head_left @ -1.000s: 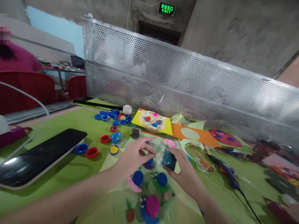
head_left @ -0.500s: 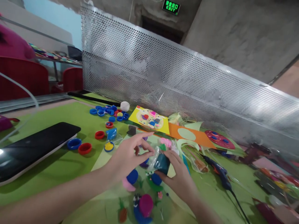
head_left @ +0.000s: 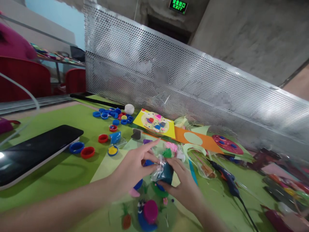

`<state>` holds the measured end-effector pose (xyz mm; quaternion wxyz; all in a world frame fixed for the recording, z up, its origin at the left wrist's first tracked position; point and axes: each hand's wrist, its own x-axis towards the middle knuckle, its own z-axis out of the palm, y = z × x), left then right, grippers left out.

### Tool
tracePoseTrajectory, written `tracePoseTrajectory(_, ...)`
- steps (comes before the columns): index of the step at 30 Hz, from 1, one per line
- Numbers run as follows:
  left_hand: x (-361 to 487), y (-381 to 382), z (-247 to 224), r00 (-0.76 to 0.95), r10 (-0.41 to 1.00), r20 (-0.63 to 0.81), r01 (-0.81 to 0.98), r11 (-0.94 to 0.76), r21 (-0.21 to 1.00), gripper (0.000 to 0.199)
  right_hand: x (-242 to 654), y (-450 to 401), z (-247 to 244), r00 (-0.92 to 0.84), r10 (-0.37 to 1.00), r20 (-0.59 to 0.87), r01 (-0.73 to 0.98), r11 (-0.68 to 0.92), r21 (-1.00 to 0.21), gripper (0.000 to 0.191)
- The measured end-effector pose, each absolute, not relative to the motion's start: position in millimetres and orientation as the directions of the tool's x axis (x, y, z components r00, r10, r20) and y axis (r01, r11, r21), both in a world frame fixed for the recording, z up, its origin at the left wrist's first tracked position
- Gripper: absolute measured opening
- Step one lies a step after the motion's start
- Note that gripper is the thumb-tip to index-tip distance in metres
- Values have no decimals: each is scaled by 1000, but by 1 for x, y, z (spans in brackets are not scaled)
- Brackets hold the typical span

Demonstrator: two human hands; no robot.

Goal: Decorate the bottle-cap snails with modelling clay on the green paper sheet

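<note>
Between my hands is a dark teal block of modelling clay (head_left: 166, 174) in clear plastic wrap. My right hand (head_left: 182, 180) grips the block from the right, thumb low and fingers over the top. My left hand (head_left: 136, 162) has its thumb and a finger closed on the crinkled plastic wrap (head_left: 158, 167) at the block's left side; the index finger points outward. Below lie clay snail-like figures on pale green paper, one with a magenta cap (head_left: 151, 211) on a blue body. Beside it is a small brown and green clay piece (head_left: 126, 220). Green clay (head_left: 167, 152) and pink clay (head_left: 171, 146) lie just beyond.
A large black phone-like device (head_left: 43, 151) lies at left, near blue and red bottle caps (head_left: 88, 152). Decorated yellow card (head_left: 154, 124) and orange card (head_left: 207, 141) stand before a perforated metal screen (head_left: 188, 83). At right lies a glue gun (head_left: 227, 178) with its cord.
My left hand has moved slightly down and closer to the block, its fingers now on the wrap. The block has tilted a little and shifted slightly left and down.
</note>
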<state>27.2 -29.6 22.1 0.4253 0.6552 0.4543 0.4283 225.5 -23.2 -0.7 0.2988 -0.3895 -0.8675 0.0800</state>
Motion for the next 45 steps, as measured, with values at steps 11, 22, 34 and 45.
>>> tracePoseTrajectory(11, 29, -43, 27, 160, 969, 187, 192, -216, 957, 96, 225, -28, 8, -517, 772, 370, 571, 633, -523, 51)
tracePoseTrajectory(22, 30, -46, 34, 213, 950, 227, 185, -267, 946, 107, 222, -35, 28, -588, 772, 243, 430, 552, -715, 48)
tracePoseTrajectory(34, 30, -37, 32, 381, 876, 296, 6, -323, 947, 109, 220, -35, 26, -629, 741, 235, 366, 549, -752, 41)
tracePoseTrajectory(45, 28, -31, 39, 418, 896, 149, -203, -68, 977, 120, 228, -31, 16, -588, 707, 393, 262, 626, -734, 56)
